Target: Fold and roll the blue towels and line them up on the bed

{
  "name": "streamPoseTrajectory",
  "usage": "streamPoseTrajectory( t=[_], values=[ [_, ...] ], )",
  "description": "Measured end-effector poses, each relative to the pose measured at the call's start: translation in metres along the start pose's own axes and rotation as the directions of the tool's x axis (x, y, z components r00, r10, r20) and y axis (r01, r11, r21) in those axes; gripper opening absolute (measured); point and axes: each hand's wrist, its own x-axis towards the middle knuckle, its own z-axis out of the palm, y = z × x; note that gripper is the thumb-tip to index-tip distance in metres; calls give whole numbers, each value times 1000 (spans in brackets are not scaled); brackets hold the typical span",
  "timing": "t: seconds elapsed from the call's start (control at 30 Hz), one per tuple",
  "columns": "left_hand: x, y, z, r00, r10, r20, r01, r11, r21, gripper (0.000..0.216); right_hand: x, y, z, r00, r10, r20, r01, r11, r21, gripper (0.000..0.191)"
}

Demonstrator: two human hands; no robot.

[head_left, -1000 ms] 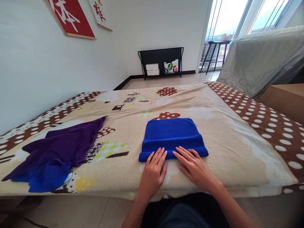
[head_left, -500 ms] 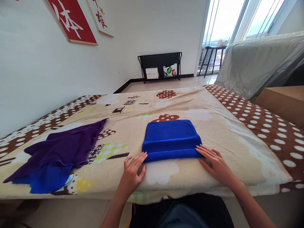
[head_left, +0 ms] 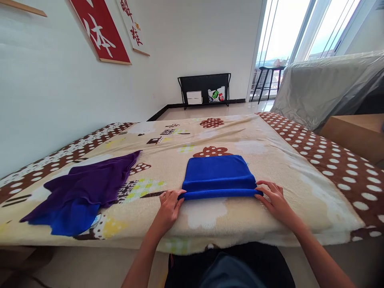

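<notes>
A folded blue towel lies on the patterned beige blanket near its front edge. My left hand pinches the towel's near left corner, fingers curled round the fold. At the near right corner my right hand grips the same folded edge, fingers bent over it. The near edge looks slightly lifted between the two hands.
A purple cloth lies over another blue cloth at the left of the bed. A wooden box and a plastic-covered sofa stand at the right. A black rack stands by the far wall.
Both hands slid apart from the middle of the towel's near edge to its two corners, then closed on them. The view has tilted up a little.
</notes>
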Motion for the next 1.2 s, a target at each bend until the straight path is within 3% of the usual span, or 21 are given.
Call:
streamPoseTrajectory(
  t=[0.13, 0.2, 0.27, 0.37, 0.43, 0.53, 0.63, 0.77, 0.93, 1.0, 1.07, 1.2],
  values=[
    [-15, 8, -18, 993, -41, 109, 48, 997, -62, 36, -12, -10, -18, 992, -43, 119, 36, 997, 66, 28],
    [-20, 17, -20, 986, -29, 161, 35, 999, -32, 35, -14, -18, -21, 992, -42, 121, 39, 999, 31, 27],
    [-20, 31, -16, 995, -37, 98, 29, 997, 76, 35, -12, -33, -16, 999, -7, 49, 10, 998, -69, 23],
    [-13, 59, 4, 994, -32, -105, 55, 972, 230, 40, -2, -71, 1, 994, -9, -104, -13, 979, -204, 29],
    [-4, 79, 20, 991, 69, -117, -40, 971, 235, 44, 7, -98, 16, 988, -88, -124, 64, 981, -181, 36],
    [9, 100, 43, 970, 241, -22, -235, 960, 149, 45, 20, -122, 37, 980, -176, -94, 169, 983, -76, 38],
    [17, 102, 54, 974, 225, 23, -227, 971, 81, 39, 26, -118, 46, 983, -172, -61, 171, 985, -17, 38],
    [12, 74, 47, 992, 113, 56, -117, 991, 72, 37, 16, -82, 37, 991, -126, -45, 124, 991, -54, 36],
    [-8, 41, 28, 994, -82, -77, 94, 980, 175, 33, 0, -47, 22, 994, -5, -112, -17, 981, -194, 40],
    [-8, 49, 26, 985, -98, -144, 128, 968, 215, 31, 1, -55, 22, 988, 27, -152, -63, 970, -236, 38],
    [0, 69, 29, 986, -51, -160, 84, 975, 208, 33, 7, -75, 26, 987, 13, -159, -50, 972, -230, 36],
    [28, 107, 45, 990, 134, 40, -136, 988, 67, 39, 27, -119, 40, 992, -127, -29, 123, 987, -104, 38]
  ],
)
